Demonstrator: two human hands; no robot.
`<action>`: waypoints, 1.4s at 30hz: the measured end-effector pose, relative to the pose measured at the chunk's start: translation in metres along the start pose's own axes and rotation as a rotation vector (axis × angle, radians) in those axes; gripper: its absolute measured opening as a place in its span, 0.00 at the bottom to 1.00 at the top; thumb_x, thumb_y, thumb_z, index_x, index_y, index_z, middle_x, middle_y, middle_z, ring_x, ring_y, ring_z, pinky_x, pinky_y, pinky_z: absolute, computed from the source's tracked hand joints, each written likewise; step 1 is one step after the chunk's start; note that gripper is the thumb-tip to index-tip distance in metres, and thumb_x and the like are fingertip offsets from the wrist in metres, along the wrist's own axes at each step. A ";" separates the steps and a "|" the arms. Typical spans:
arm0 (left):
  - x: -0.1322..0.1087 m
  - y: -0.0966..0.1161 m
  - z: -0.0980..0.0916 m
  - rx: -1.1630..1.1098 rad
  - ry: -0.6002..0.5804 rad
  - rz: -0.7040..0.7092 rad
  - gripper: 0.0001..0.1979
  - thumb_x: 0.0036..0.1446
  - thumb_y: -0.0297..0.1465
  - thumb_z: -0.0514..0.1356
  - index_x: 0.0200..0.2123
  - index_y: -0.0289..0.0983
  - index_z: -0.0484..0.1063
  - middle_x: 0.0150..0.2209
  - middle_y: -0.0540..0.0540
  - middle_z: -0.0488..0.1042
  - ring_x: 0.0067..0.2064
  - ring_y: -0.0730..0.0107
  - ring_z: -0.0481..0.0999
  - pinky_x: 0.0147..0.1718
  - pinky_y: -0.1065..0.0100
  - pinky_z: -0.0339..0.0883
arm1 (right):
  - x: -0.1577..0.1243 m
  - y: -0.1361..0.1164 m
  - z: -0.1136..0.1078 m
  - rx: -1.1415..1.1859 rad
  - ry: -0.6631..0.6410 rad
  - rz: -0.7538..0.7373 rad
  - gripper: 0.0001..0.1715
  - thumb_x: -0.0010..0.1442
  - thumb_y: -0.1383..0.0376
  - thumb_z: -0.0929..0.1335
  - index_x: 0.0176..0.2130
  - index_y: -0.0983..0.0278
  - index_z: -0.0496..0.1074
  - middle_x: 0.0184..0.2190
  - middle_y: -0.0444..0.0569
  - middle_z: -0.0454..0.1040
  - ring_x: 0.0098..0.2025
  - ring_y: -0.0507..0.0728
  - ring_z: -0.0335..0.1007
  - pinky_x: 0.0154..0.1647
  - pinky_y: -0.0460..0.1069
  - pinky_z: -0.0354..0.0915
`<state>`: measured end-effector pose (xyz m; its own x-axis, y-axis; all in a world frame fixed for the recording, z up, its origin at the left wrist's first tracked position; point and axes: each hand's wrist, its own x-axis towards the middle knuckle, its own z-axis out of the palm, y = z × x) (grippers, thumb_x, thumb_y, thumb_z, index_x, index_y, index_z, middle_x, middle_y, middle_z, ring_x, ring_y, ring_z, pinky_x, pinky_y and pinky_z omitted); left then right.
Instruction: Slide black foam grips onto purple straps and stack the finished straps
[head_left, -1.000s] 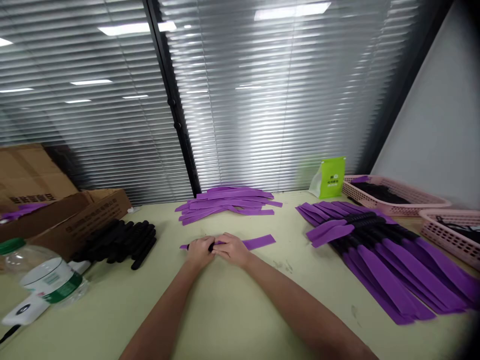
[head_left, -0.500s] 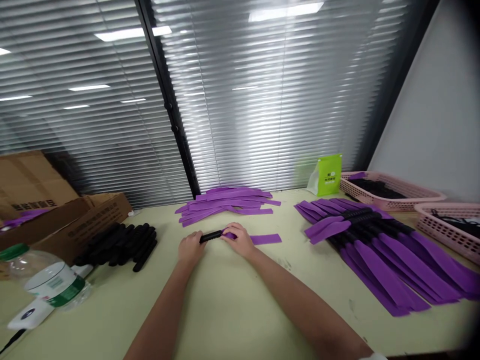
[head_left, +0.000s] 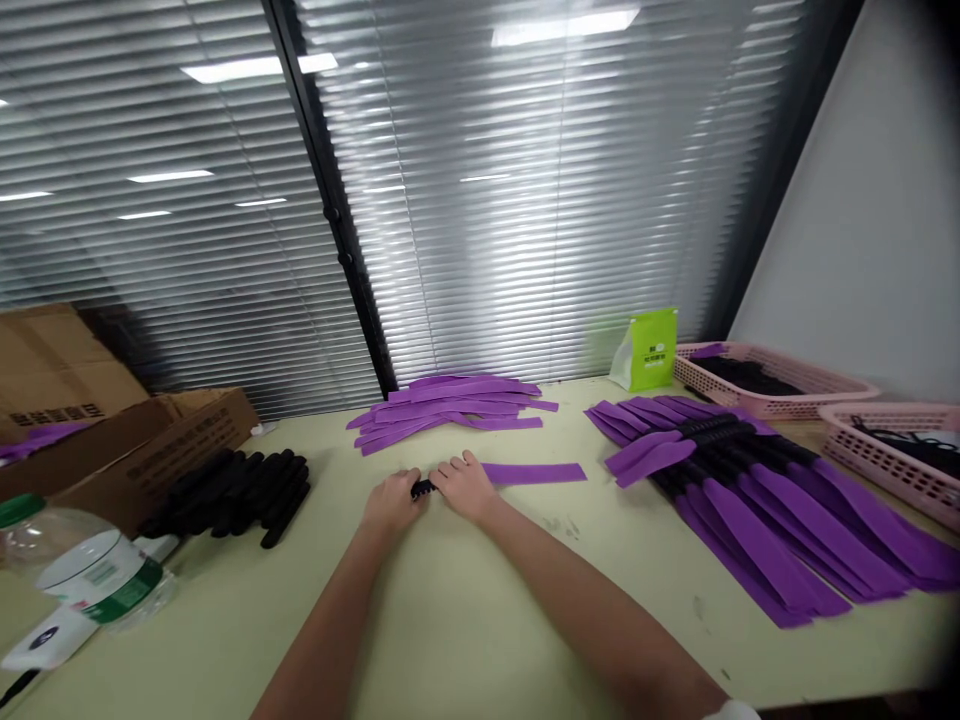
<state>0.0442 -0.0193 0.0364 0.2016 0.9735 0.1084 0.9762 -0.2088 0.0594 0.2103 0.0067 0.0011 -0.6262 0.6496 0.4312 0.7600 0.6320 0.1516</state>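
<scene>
In the middle of the table, a black ribbed handle grip [head_left: 422,489] shows between my two hands. My left hand [head_left: 391,500] is closed around its left end. My right hand [head_left: 463,486] is closed over its right part and hides most of it. A flat purple strip [head_left: 534,474] runs out to the right from under my right hand, lying along the table. Whether the strip goes inside the grip is hidden by my fingers. Several loose purple strips [head_left: 450,405] lie in a pile beyond my hands.
Black grips [head_left: 232,490] are heaped at left beside a cardboard box [head_left: 161,450] and a plastic bottle [head_left: 105,575]. At right lie purple strips with black grips on them [head_left: 780,500]. Behind stand a green bag [head_left: 652,350] and pink baskets [head_left: 795,405] [head_left: 885,460].
My hands have come closer together, so less of the black grip shows. My right hand has turned palm down over it, and the purple strip reaches further right.
</scene>
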 end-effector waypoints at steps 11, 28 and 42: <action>0.010 -0.024 0.003 -0.170 -0.038 0.069 0.15 0.54 0.44 0.57 0.29 0.39 0.71 0.29 0.47 0.75 0.33 0.67 0.74 0.30 0.71 0.58 | -0.011 0.036 0.003 -0.042 0.057 -0.068 0.14 0.66 0.69 0.58 0.48 0.60 0.67 0.40 0.50 0.72 0.40 0.57 0.62 0.39 0.53 0.52; -0.001 -0.028 -0.002 -0.062 -0.049 0.072 0.19 0.60 0.47 0.50 0.36 0.42 0.73 0.36 0.45 0.77 0.39 0.61 0.75 0.30 0.70 0.59 | -0.015 0.035 0.002 0.278 0.088 0.031 0.18 0.64 0.63 0.63 0.53 0.61 0.64 0.43 0.48 0.73 0.44 0.54 0.68 0.41 0.46 0.61; 0.008 -0.049 0.006 -0.104 -0.084 0.059 0.19 0.57 0.49 0.53 0.32 0.41 0.73 0.33 0.47 0.76 0.38 0.62 0.74 0.33 0.70 0.60 | -0.014 0.042 -0.016 0.050 -0.118 0.059 0.22 0.65 0.47 0.57 0.47 0.57 0.68 0.40 0.49 0.74 0.40 0.55 0.72 0.32 0.45 0.61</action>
<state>-0.0014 -0.0005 0.0288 0.2688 0.9627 0.0317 0.9497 -0.2704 0.1581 0.2535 0.0171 0.0157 -0.5994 0.7293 0.3299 0.7880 0.6100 0.0833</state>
